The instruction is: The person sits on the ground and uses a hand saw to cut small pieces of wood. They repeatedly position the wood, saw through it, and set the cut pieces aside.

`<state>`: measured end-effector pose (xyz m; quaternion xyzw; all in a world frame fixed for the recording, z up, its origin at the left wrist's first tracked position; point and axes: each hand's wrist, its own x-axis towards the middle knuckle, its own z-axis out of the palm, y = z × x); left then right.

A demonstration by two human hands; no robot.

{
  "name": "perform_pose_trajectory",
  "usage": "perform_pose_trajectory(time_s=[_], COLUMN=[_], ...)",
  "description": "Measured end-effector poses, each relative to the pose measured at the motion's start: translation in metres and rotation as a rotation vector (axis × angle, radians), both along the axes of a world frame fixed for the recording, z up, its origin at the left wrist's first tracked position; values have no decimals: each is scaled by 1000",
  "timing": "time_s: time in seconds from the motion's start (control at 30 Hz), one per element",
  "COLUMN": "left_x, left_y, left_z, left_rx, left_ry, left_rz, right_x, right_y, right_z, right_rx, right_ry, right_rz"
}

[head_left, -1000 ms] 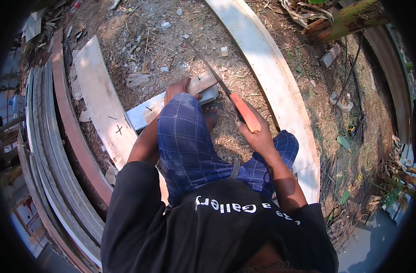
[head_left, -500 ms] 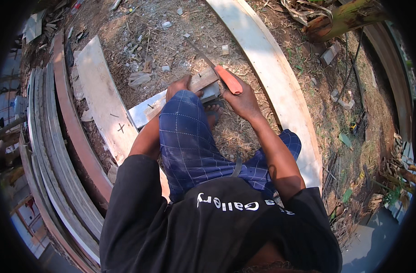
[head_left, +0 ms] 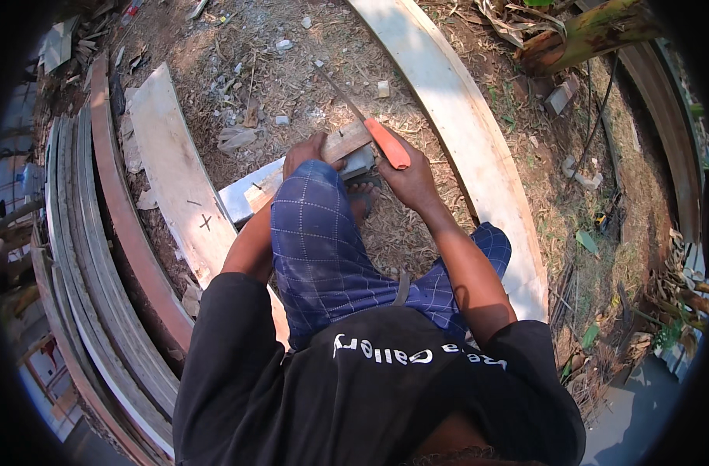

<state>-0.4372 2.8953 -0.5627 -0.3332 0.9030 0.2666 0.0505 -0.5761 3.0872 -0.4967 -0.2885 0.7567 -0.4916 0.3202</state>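
My right hand (head_left: 410,177) is wrapped round the orange handle of a handsaw (head_left: 388,144). Its thin blade points away and to the left, lying against the end of a short wooden piece (head_left: 348,141). Dark nails stick up out of that wood. My left hand (head_left: 305,153) grips the same piece from the far side of my raised knee (head_left: 312,198), which hides its middle. Under the wood lies a pale, bluish-white board (head_left: 235,197). Part of my foot (head_left: 362,190) in a sandal shows beside it.
A long pale plank (head_left: 478,116) curves down the right side. On the left lie a marked board (head_left: 172,147), a reddish-brown plank (head_left: 129,210) and a stack of long grey boards (head_left: 98,256). A cut trunk (head_left: 587,39) lies at the far right. Stones and dry leaves litter the ground.
The saw and my right hand have shifted slightly toward me. My left hand keeps its hold, and the wooden piece stays nearly in place.
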Motion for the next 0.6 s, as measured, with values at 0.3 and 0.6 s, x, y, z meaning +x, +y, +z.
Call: perform_pose_trajectory(time_s=[0.3, 0.6], left_x=[21, -3], left_y=[-10, -3], left_z=[-30, 1], left_rx=[-42, 40], left_ry=[-82, -33], left_rz=[-31, -13], right_x=[61, 2], right_y=[219, 16], right_z=[110, -12], right_rx=[314, -71], right_ry=[50, 63], right_rz=[112, 5])
